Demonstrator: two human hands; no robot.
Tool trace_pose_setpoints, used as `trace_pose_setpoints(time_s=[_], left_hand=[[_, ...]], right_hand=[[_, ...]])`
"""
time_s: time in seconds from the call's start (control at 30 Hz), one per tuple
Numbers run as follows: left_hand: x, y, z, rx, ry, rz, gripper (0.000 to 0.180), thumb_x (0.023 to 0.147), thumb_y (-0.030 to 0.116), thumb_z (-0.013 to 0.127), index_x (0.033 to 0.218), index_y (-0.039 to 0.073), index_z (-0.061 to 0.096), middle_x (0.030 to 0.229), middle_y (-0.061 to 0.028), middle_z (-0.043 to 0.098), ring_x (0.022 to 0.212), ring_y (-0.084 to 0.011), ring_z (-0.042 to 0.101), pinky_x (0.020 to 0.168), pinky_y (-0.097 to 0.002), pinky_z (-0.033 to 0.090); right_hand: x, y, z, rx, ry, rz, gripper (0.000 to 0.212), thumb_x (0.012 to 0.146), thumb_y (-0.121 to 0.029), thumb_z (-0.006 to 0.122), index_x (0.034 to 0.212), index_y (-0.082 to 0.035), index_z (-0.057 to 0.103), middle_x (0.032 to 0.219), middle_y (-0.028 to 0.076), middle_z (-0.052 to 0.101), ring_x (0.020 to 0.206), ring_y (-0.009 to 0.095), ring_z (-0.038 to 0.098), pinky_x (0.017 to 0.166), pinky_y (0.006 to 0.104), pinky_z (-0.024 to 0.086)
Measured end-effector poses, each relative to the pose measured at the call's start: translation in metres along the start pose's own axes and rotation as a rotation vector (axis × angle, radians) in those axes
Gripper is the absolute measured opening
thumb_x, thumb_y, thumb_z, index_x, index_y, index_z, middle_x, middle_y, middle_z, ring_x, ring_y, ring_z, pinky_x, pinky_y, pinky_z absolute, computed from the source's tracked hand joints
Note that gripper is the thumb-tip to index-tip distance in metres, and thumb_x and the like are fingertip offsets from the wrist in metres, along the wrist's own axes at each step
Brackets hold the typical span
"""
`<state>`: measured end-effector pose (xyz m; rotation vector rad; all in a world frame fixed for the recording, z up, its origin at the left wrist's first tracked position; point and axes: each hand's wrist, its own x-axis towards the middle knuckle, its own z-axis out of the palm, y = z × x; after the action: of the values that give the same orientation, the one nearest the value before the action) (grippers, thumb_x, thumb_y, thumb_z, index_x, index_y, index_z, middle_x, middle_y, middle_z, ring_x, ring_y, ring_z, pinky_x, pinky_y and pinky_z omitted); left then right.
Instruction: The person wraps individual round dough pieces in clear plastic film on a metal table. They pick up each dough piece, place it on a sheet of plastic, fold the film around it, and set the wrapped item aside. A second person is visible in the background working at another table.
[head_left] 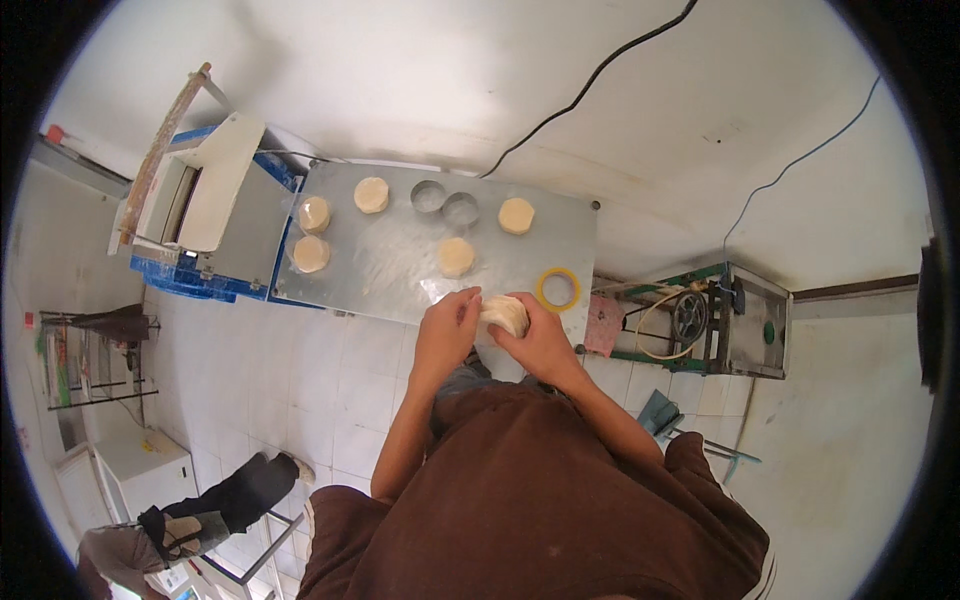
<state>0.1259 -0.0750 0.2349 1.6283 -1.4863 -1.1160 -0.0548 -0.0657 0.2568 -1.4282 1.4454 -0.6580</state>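
Note:
My right hand [540, 345] is wrapped round a short stack of round, pale dough wrappers [505, 315], held tilted over the near edge of the metal table [380, 290]. Close against the stack's left side is my left hand [447, 330], its thumb and fingers pinched together; what lies between them is too small to make out. Similar stacks stand on the table: one [456, 257] just beyond my hands, another [516, 216] farther right, and several at the left. Two grey ring cutters [428, 186] stand side by side near the back. A yellow tape roll [541, 283] lies right of my right hand.
A blue and white machine [225, 200] with a wooden roller borders the table's left end. To the right stands a metal-framed machine [690, 315] with a pulley. A black cable [575, 105] runs down the wall. Another person [190, 535] is at the lower left.

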Motion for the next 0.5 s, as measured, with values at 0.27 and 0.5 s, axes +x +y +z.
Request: trace_pose_setpoints(time_s=[0.27, 0.5], left_hand=[[-0.001, 0.029, 0.005, 0.216, -0.044, 0.07, 0.035, 0.103, 0.02, 0.057, 0.132, 0.002, 0.067, 0.101, -0.018, 0.071, 0.087, -0.0347, 0.069, 0.078, -0.0431, 0.053], [-0.005, 0.037, 0.02, 0.126, 0.003, 0.024, 0.038, 0.1, 0.019, 0.056, 0.134, 0.003, 0.047, 0.091, -0.0217, 0.07, 0.086, -0.0416, 0.07, 0.073, -0.0527, 0.052]], right_hand=[[0.01, 0.026, 0.009, 0.004, 0.083, -0.045, 0.048, 0.087, -0.025, 0.078, 0.127, -0.002, 0.062, 0.109, 0.021, 0.074, 0.103, 0.034, 0.073, 0.09, 0.0417, 0.056], [0.029, 0.061, 0.025, 0.371, 0.099, 0.039, 0.04, 0.093, -0.022, 0.075, 0.125, 0.0, 0.065, 0.111, 0.013, 0.073, 0.099, 0.019, 0.068, 0.088, 0.0343, 0.055]])
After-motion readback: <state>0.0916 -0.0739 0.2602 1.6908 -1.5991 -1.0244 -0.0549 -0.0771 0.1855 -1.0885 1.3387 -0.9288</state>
